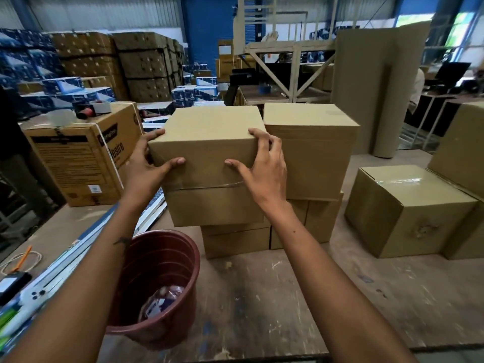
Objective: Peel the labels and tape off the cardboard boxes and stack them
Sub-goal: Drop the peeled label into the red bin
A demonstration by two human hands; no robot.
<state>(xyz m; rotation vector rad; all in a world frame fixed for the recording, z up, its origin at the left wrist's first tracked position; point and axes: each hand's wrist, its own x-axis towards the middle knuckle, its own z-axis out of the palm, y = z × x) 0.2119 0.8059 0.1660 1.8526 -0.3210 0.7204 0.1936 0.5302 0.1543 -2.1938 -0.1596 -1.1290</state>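
The cardboard boxes (209, 142) are plain tan-brown. The bucket (157, 279) is dark red with a ribbed inner wall. The worktop (275, 297) is grey-brown with pale scuffs. The printed carton (83, 158) is brown with black text. The rear wall panel (207, 30) is blue.

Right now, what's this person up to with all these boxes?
A person is holding a plain cardboard box with both hands, the left hand at its left edge and the right hand at its right, on top of a stack of similar boxes on the worktable. A strip of clear tape still runs across its front. A red bin with scraps sits nearby, and another taped box stands to the right.
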